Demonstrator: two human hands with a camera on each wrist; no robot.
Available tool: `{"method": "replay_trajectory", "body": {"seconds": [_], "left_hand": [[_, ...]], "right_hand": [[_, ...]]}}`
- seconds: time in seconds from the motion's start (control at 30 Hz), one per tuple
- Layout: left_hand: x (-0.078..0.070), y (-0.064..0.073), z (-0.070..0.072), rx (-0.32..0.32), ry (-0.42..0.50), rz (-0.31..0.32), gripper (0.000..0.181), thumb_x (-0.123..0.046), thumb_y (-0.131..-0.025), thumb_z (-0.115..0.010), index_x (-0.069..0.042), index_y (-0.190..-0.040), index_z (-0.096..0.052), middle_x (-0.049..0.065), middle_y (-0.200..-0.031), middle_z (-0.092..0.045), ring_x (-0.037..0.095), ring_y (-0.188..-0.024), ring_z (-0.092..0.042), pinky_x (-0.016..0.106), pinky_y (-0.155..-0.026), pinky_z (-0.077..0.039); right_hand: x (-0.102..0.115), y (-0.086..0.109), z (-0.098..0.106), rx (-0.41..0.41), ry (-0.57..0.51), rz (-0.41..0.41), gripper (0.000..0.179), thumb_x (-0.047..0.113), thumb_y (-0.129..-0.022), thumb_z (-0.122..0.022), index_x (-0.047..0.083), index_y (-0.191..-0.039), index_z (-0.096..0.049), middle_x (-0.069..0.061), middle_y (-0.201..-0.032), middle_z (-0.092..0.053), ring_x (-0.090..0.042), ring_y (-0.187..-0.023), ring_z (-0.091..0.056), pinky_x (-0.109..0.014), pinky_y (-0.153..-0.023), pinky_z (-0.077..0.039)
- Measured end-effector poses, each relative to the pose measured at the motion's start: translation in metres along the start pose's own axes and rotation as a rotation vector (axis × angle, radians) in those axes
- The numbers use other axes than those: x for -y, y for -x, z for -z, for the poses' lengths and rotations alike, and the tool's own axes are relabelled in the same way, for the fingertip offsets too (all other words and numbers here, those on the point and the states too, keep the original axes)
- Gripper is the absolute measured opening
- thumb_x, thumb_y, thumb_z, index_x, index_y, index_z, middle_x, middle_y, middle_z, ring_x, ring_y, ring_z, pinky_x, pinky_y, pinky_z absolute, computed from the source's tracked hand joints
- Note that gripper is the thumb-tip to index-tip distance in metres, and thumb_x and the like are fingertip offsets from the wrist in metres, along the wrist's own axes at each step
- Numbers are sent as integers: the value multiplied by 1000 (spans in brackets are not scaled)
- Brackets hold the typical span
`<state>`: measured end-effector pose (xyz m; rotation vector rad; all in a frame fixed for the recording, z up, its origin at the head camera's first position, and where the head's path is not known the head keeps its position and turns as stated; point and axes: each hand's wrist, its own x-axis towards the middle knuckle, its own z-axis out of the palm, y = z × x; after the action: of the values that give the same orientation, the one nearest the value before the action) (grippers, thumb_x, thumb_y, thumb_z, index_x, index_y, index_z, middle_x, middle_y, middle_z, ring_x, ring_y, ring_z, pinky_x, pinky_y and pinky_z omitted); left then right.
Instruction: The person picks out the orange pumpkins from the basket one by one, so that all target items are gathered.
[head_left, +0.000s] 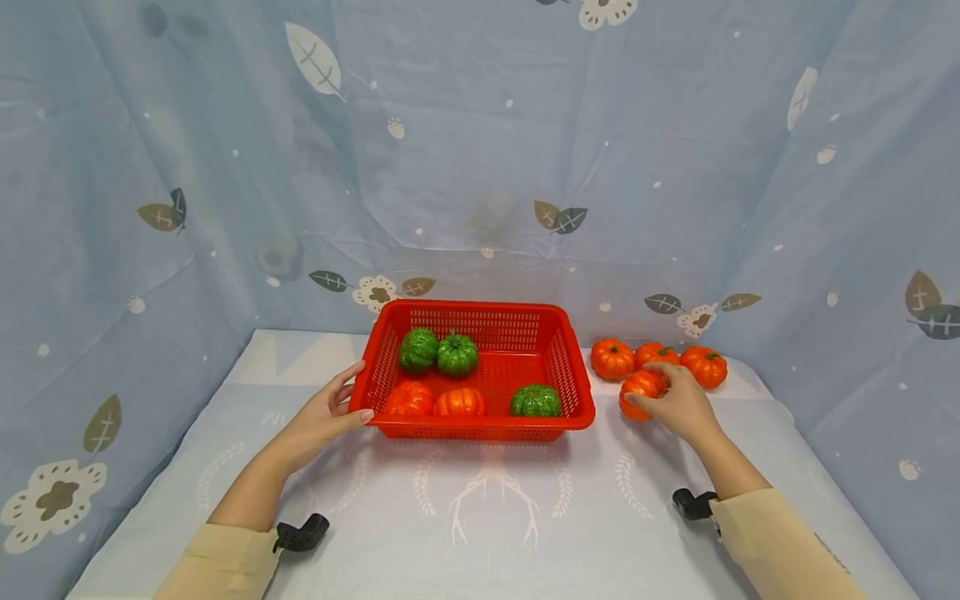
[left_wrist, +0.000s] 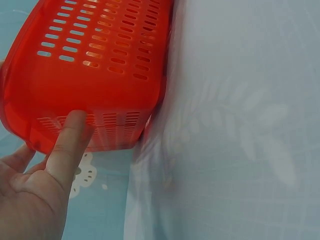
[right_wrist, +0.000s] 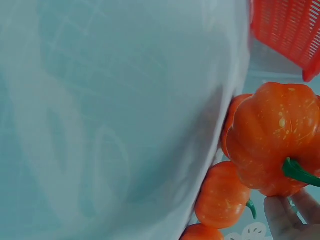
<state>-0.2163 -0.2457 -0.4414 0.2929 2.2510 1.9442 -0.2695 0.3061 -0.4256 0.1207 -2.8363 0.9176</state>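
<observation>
My left hand (head_left: pixel 317 423) grips the left side of a red perforated plastic basket (head_left: pixel 480 422); its thumb lies at the front left corner. In the left wrist view the thumb (left_wrist: pixel 67 145) presses the basket wall (left_wrist: pixel 95 90). My right hand (head_left: pixel 686 406), right of the basket, holds an orange pumpkin (head_left: pixel 640 393) between thumb and fingers. The right wrist view shows this pumpkin's green stem (right_wrist: pixel 299 172) and fingertips (right_wrist: pixel 282 212) against it. Inside the basket sit two green pumpkins (head_left: pixel 457 356) at the back left, two orange ones (head_left: pixel 460 402) in front, and another green one (head_left: pixel 536 401) at the front right.
Three more orange pumpkins (head_left: pixel 612 359) stand in a row behind my right hand, beside the basket. A pale patterned cloth (head_left: pixel 495 533) covers the table. Blue printed fabric (head_left: pixel 480 167) hangs behind and on both sides.
</observation>
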Motion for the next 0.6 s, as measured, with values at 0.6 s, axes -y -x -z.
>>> {"method": "replay_trajectory", "body": {"seconds": [0.6], "left_hand": [[1, -1, 0, 3, 9, 0, 89, -7, -92, -71, -14, -161, -16, 29, -154, -32, 48, -134, -43, 26, -92, -51]], "right_hand": [[-1, -7, -12, 62, 31, -21, 78, 31, -82, -82, -4, -141, -45, -32, -138, -47, -51, -124, -46, -68, -102, -37]]}}
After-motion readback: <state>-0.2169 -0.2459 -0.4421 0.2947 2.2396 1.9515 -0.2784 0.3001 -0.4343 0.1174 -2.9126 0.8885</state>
